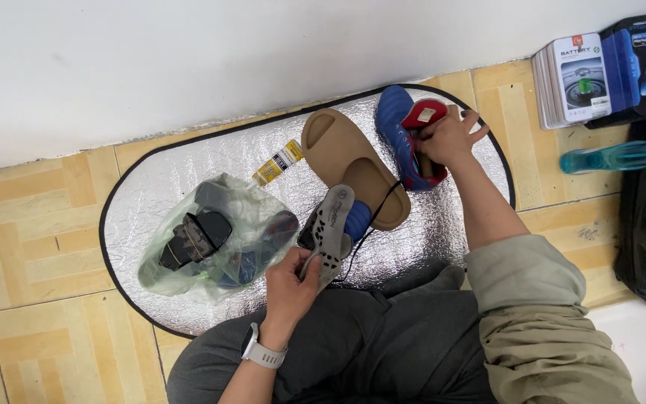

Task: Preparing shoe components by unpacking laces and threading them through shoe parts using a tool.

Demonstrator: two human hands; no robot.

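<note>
A person is sitting on a tiled floor (31, 224), working over a silver foil mat (188, 161). Nearest the camera, the left hand (289, 288), a pale watch (262, 352) on its wrist, is gripping a grey insole (330, 228), fingers clamped around its lower end. Just left of it, a clear plastic bag (203, 236) of dark items is lying on the mat. Beyond, a tan slide sandal (342, 153) is resting beside a small glue tube (278, 163). Farther out, the right hand (446, 138) is pressing into a blue-and-red shoe (401, 123), fingers closed on its opening. Boxed goods (600, 71) are standing by the wall.
</note>
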